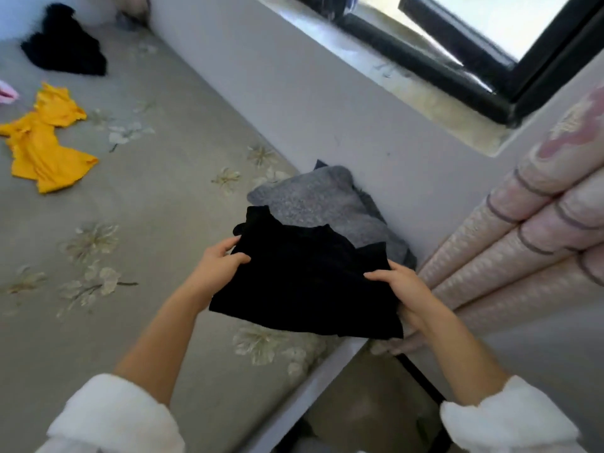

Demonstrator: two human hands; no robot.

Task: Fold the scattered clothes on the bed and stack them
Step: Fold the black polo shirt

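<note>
A folded black garment (304,276) is held above the bed's corner, partly over a folded grey garment (313,204) that lies against the wall. My left hand (219,266) grips the black garment's left edge, thumb on top. My right hand (400,289) grips its right edge the same way. A crumpled yellow garment (45,142) lies unfolded at the left of the bed, and a crumpled black garment (63,44) lies at the far left.
The bed (157,223) has a grey floral sheet. A pink item (6,91) peeks in at the left edge. A grey wall and window sill (425,93) run along the bed's far side. Pink curtains (523,240) hang at the right.
</note>
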